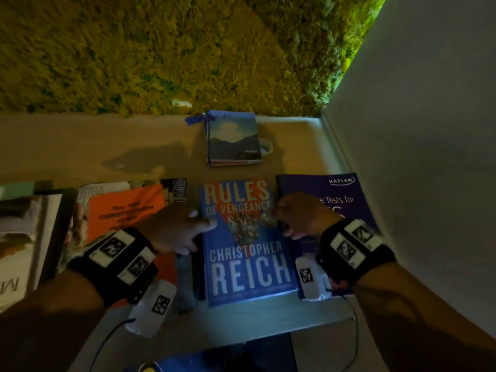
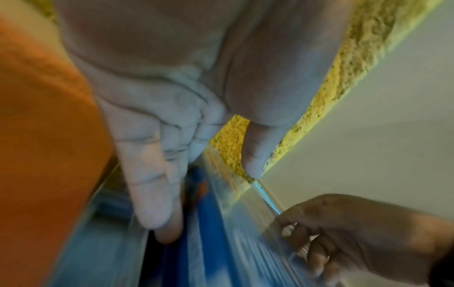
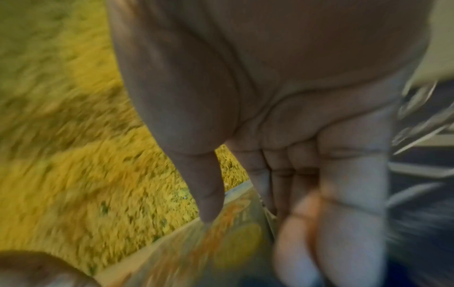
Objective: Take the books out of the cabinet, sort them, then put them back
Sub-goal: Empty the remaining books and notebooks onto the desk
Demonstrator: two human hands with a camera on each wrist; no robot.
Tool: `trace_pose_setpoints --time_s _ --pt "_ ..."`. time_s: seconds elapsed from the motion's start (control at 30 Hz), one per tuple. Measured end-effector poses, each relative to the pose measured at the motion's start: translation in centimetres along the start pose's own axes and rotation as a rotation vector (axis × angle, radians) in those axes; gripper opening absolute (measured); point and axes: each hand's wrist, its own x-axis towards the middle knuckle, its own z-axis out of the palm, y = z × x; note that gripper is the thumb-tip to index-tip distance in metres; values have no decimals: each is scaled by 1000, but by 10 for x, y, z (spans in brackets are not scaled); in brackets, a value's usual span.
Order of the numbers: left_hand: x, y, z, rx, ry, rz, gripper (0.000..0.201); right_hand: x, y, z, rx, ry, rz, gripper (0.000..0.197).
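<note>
Blue "Rules of Vengeance" book (image 1: 247,245) is gripped at both side edges, left hand (image 1: 177,229) and right hand (image 1: 300,218), thumbs on cover, fingers curled under. It is held over the tabletop (image 1: 107,146), between orange booklet (image 1: 123,210) and purple Kaplan book (image 1: 330,194). Small blue book (image 1: 233,140) lies behind.

A beige desk (image 1: 80,146) sits against a mossy yellow-green wall (image 1: 161,49), with a plain white wall (image 1: 429,103) on the right.
</note>
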Motion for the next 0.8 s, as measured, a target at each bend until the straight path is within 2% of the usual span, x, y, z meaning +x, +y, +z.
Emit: trace_pose_setpoints --time_s 0.07,0.17,0.27,0.33,0.43,0.57,0.63,0.73,0.8 --pt "-10 -10 7 -41 -37 27 40 -15 5 17 16 68 22 38" --pt "-19 -17 14 -12 -32 73 77 -30 3 40 -48 126 -2 26" --pt "-19 -23 17 -119 0 117 91 -33 3 59 0 168 -40 19" --pt "-22 -24 19 -269 10 121 84 -29 6 65 94 206 -35 17" --pt "-27 -22 26 -455 21 195 61 -25 9 69 263 265 -58 30" --pt "-25 -9 25 -700 -23 230 65 -25 -2 54 496 369 -126 19" --pt "-24 6 19 -779 -20 241 60 -25 -10 39 551 398 -129 24" --pt "-25 34 5 -869 30 300 51 -26 -21 22 650 387 -152 43" --pt "-27 50 -5 -867 62 354 50 -31 -32 13 729 342 -158 41"
